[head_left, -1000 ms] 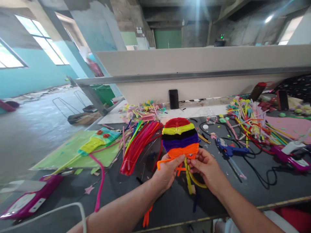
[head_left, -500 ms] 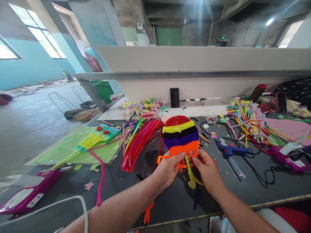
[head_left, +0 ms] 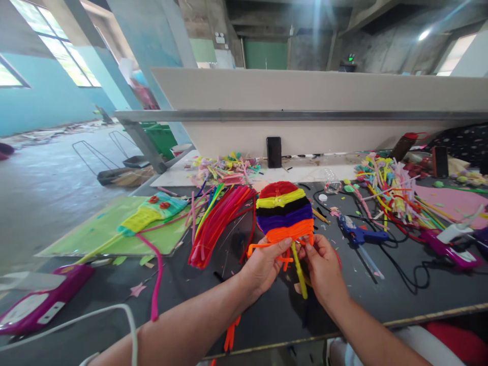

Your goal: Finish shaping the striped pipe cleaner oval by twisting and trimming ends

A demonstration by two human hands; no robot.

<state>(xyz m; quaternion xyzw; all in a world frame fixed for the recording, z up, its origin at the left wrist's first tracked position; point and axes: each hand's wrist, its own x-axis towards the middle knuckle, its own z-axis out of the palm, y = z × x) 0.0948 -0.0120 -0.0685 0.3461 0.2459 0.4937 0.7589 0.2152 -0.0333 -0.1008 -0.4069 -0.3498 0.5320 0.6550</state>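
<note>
Between my hands is a striped pipe-cleaner piece (head_left: pixel 284 209), rounded at the top, with bands of red, yellow, black, purple and orange. My left hand (head_left: pixel 266 264) pinches its lower orange edge, thumb on top, with loose orange pipe-cleaner ends sticking out beside the fingers. At the lower right corner of the piece, my right hand (head_left: pixel 324 264) is closed with thumb and fingertips on the orange edge. A yellow pipe-cleaner stem (head_left: pixel 299 272) hangs down between the hands. Fingers hide part of the lower edge.
Left of the piece lies a bundle of red and pink pipe cleaners (head_left: pixel 217 223). A green sheet (head_left: pixel 95 229) carries a yellow-teal pipe-cleaner shape (head_left: pixel 152 211). On the right are a blue glue gun (head_left: pixel 362 234), black cables and a purple power strip (head_left: pixel 452 251). A phone (head_left: pixel 273 152) stands behind.
My hands keep their hold on the striped piece, which has hardly moved. The yellow stem has swung slightly to the right, and a yellow loop near my right hand shows less.
</note>
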